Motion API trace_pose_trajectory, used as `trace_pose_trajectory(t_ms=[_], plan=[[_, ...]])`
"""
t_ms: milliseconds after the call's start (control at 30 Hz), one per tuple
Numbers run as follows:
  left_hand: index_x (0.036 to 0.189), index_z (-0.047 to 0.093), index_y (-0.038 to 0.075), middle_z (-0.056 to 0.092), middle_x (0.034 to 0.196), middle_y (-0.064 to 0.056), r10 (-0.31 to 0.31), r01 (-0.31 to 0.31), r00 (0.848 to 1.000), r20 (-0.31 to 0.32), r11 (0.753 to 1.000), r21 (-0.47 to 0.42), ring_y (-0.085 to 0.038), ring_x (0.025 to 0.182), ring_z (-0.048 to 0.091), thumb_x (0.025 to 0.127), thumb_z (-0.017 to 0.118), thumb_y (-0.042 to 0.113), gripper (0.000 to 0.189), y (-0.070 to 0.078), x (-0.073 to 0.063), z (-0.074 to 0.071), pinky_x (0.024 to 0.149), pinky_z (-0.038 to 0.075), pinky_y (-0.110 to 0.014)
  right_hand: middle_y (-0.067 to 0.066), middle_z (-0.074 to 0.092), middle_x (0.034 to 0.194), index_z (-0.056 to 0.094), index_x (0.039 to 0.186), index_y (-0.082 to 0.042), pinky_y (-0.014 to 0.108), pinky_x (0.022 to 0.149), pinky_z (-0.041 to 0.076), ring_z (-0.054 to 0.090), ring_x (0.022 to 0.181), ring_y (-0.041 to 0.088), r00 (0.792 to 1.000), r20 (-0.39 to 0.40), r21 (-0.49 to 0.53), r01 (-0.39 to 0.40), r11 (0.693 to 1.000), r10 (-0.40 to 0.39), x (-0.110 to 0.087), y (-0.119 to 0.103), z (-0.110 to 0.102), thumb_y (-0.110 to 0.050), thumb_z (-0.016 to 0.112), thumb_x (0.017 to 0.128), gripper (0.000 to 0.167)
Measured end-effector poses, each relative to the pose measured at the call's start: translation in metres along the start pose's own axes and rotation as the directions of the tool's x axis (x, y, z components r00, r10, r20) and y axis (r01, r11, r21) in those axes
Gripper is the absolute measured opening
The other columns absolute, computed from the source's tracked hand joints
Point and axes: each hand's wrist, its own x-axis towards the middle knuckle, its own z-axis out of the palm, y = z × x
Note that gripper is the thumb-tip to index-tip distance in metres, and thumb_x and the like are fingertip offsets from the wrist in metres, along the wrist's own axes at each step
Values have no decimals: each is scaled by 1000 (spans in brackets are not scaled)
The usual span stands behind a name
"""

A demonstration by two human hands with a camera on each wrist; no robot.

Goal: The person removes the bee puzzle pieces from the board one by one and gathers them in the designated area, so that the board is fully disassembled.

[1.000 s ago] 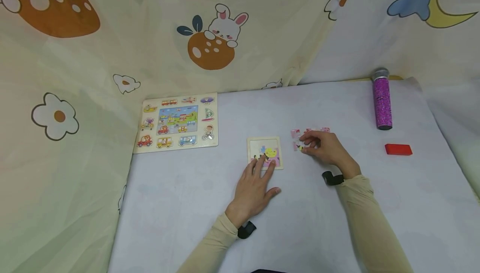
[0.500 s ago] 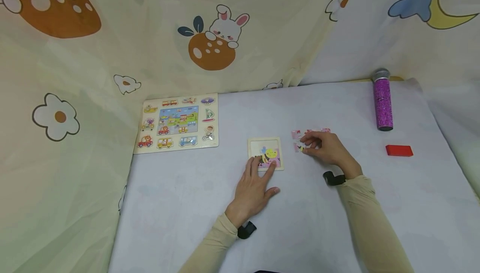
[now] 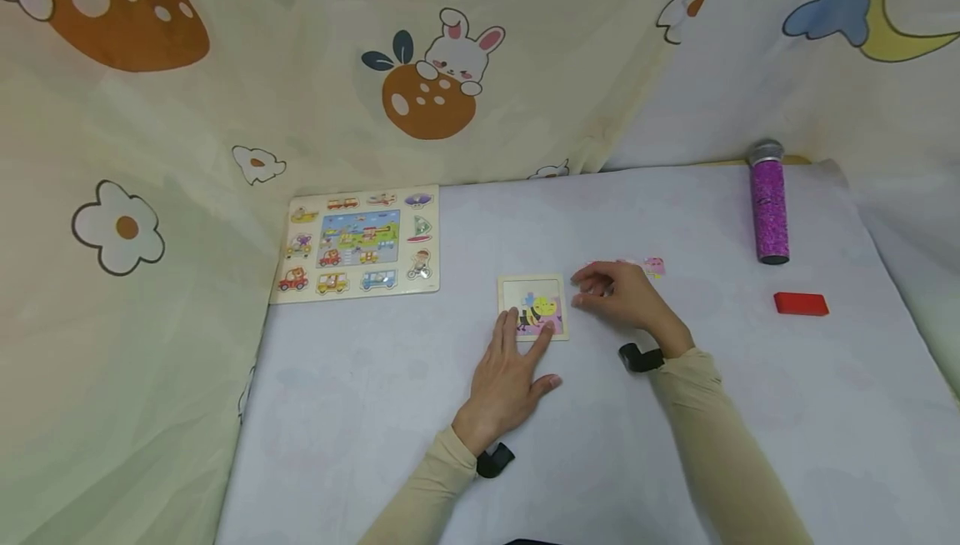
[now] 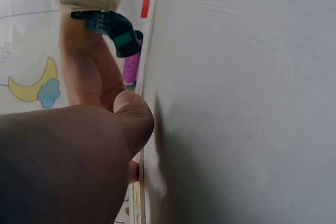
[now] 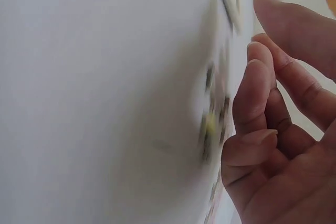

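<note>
A small square puzzle tray (image 3: 512, 280) lies mid-table, with a yellow-and-black bee partly made up on a pink ground at its lower right; the upper and left parts show pale. My left hand (image 3: 504, 391) rests with spread fingers on its lower edge, index and middle fingertips over the picture. Right of the tray hovers my right hand (image 3: 624, 299), fingers loosely bent, thumb and index finger apart. Nothing shows between them in the right wrist view. Pink puzzle pieces (image 3: 654, 267) lie beyond and under that hand, mostly hidden by it; blurred yellow and dark pieces (image 5: 210, 124) show there too.
At the back left lies a larger wooden vehicle puzzle board (image 3: 360, 278). A glittery purple microphone (image 3: 769, 210) lies at the back right, with a red block (image 3: 801, 304) in front of it. A patterned curtain (image 3: 315, 95) hangs behind the table.
My right hand has shifted left from the loose pieces towards the tray, uncovering a pink piece at the right and covering others. My left hand stays on the tray, its fingers slightly shifted.
</note>
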Motion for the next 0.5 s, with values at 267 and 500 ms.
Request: trace_pose_trajectory(t_ms=[267, 500], plan=[[167, 36, 28, 13, 174, -29, -27, 26, 999, 18, 999, 27, -43, 164, 13, 103, 55, 65, 77, 4, 2, 1, 126, 35, -48, 6, 74, 90, 78, 114, -2, 31, 77, 50, 63, 83, 19, 995, 69, 25, 65, 998, -67, 20, -25, 16, -14, 86, 89, 29], [170, 26, 21, 15, 174, -30, -40, 40, 999, 9, 997, 67, -43, 164, 13, 103, 48, 70, 87, 6, 4, 5, 131, 26, -45, 7, 77, 93, 79, 115, -1, 34, 80, 50, 63, 84, 18, 986, 148, 22, 70, 997, -73, 32, -39, 24, -10, 78, 94, 22]])
